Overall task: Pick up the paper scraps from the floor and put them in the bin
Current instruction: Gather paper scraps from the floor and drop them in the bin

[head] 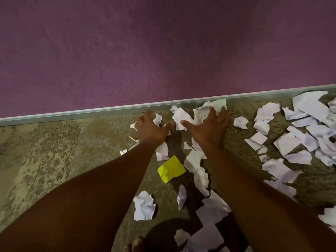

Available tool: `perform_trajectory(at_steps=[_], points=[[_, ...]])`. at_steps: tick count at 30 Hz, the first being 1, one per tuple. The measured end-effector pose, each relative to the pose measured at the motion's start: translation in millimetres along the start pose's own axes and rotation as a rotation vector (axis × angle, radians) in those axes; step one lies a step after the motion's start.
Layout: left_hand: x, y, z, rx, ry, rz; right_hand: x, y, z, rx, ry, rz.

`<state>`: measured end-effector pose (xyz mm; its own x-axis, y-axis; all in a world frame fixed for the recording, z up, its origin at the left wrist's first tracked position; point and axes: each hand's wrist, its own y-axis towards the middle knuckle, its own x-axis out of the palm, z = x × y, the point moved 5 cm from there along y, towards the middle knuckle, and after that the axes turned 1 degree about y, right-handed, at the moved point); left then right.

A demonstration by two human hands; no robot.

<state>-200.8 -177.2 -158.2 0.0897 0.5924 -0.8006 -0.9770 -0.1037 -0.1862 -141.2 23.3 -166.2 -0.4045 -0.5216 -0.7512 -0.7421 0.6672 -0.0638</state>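
Torn white paper scraps [183, 118] lie crumpled on our speckled floor [54, 151] by the wall; our left hand [151, 129] and right hand [209, 127] press spread fingers [211, 110] onto them.

Two long bare arms come in from the bottom with no sleeves, no watch and no rings to be seen, each one ending in a bare hand, the left hand [151, 129] and the right hand [207, 127], and some bare toes [134, 245] show at the bottom edge.
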Motion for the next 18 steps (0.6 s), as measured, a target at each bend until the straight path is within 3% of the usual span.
perform_trajectory(at_steps=[5, 11, 18], points=[[20, 7, 3, 0.012, 0.055, -0.063, 19, 23, 2, 0.009, 0.037, -0.059], [24, 10, -6, 0.104, 0.059, 0.047, 34, 14, -2, -0.086, 0.085, 0.015], [4, 3, -17, 0.328, 0.109, 0.097, 41, -9, -30, -0.385, 0.227, -0.131]])
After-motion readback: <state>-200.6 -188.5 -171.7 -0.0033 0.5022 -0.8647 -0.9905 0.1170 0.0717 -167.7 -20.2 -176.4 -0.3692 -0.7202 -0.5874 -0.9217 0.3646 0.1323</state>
